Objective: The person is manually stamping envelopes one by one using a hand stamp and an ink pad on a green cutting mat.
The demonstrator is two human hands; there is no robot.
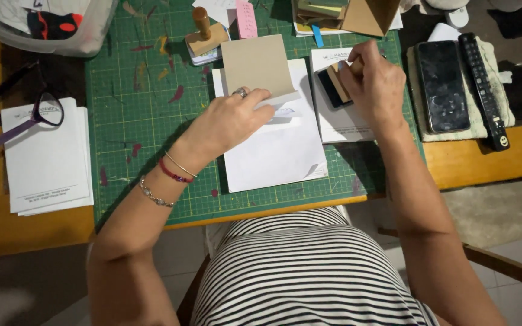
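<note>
Right hand (374, 81) grips a wooden, black-based stamp (335, 84).

Two wooden-handled rubber stamps (205, 35) (341, 79), one green cutting mat (146, 115), one black phone (441, 86), one black remote (483, 89), perhaps three white paper stacks (46, 158).
</note>
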